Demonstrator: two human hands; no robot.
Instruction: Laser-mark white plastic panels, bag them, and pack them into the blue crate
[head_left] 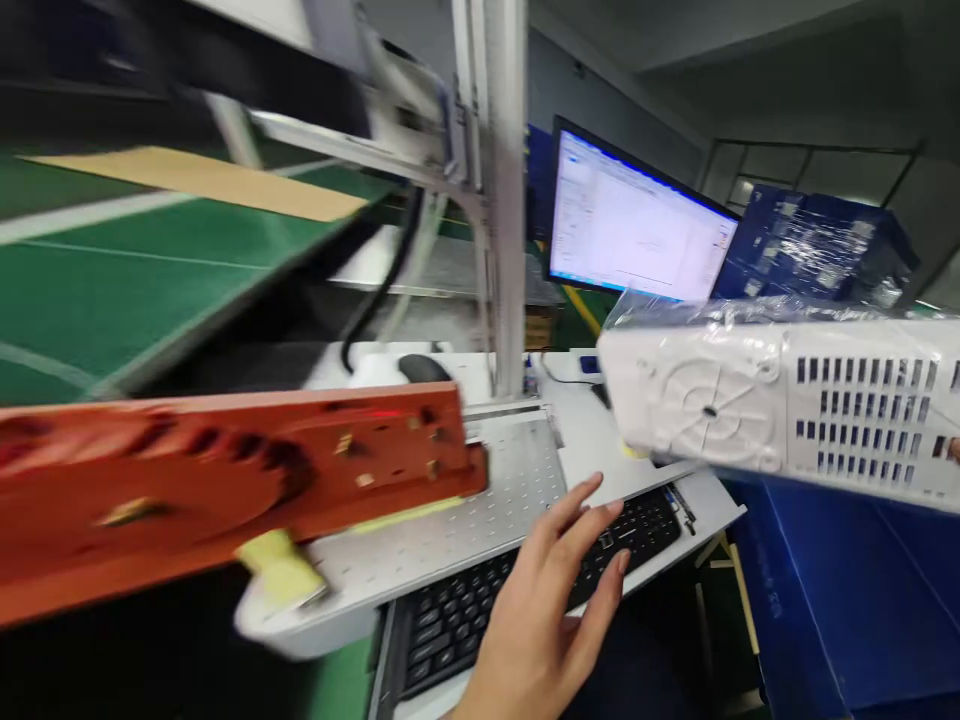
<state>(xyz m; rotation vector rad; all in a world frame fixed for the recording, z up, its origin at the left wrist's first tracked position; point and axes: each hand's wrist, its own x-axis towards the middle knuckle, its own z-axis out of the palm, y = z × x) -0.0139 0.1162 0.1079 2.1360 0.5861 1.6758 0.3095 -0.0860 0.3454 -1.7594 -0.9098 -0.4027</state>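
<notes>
My left hand (551, 610) is over the black keyboard (457, 610), back upward, fingers apart and holding nothing. At the right, a long white plastic housing (705, 405) with rows of slots and a round ribbed recess is held up off the table, with clear plastic film (675, 310) along its top. Only a bit of my right hand (954, 449) shows at the frame's edge, gripping the housing; the rest is cut off. To the left, a long orange-red fixture (390, 460) with small brass-coloured pins extends over a perforated metal plate (517, 470).
A metal post (506, 200) rises behind the plate, carrying a blurred machine head. A lit monitor (637, 220) stands behind. Blue boxes (817, 245) wrapped in film are at the back right, with a blue surface (847, 600) below. A yellow piece (277, 565) sits by the fixture.
</notes>
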